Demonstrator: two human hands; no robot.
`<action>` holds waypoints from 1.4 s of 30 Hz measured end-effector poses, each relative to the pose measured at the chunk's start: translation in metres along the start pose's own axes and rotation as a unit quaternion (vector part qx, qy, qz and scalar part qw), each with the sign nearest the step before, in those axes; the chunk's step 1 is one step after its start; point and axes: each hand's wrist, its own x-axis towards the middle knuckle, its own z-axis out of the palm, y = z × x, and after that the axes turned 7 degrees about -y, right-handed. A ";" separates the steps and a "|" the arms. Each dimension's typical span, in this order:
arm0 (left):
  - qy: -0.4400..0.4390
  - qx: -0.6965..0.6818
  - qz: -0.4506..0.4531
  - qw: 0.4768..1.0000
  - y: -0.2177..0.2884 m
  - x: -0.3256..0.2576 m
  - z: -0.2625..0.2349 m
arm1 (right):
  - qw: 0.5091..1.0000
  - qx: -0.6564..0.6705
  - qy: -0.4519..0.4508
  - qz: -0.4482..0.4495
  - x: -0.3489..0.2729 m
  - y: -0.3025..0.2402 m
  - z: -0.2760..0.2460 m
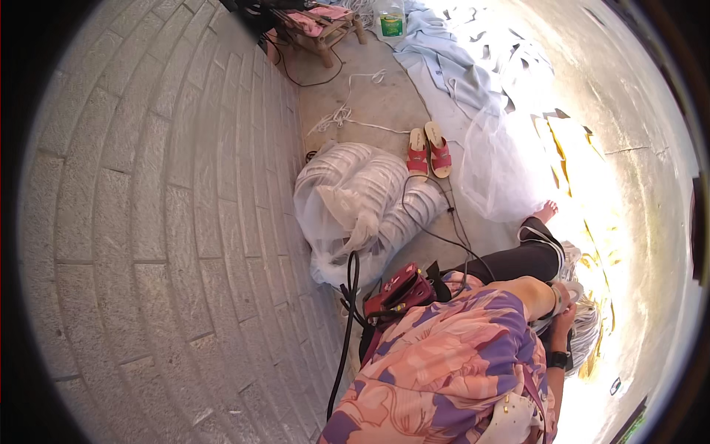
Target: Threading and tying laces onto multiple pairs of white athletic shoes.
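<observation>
At the right, over my bent leg, my left hand (563, 297) is closed, a bracelet on its wrist. A pale, rounded, roll-like thing (575, 291) shows at its fingers. Just below it, my right hand (563, 320) is also closed, with a black watch (558, 360) on the wrist. What lies in the right fingers is too small and glare-washed to make out. A heap of grey-white strands (588, 325) lies right beside both hands. My black-trousered leg (514, 265) stretches out, ending in a bare foot (548, 211).
Bagged white coils (355, 192) sit by the brick wall (148, 222). Red slippers (429, 152), black cords (425, 222) and a red purse (399, 292) lie around. Farther off are clear plastic sheeting (495, 177), blue cloth (444, 63), a jug (390, 22) and a wooden stool (323, 41).
</observation>
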 end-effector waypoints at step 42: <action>0.006 0.231 0.104 0.967 -0.023 -0.007 -0.008 | 0.981 0.013 0.068 0.180 -0.049 -0.084 0.001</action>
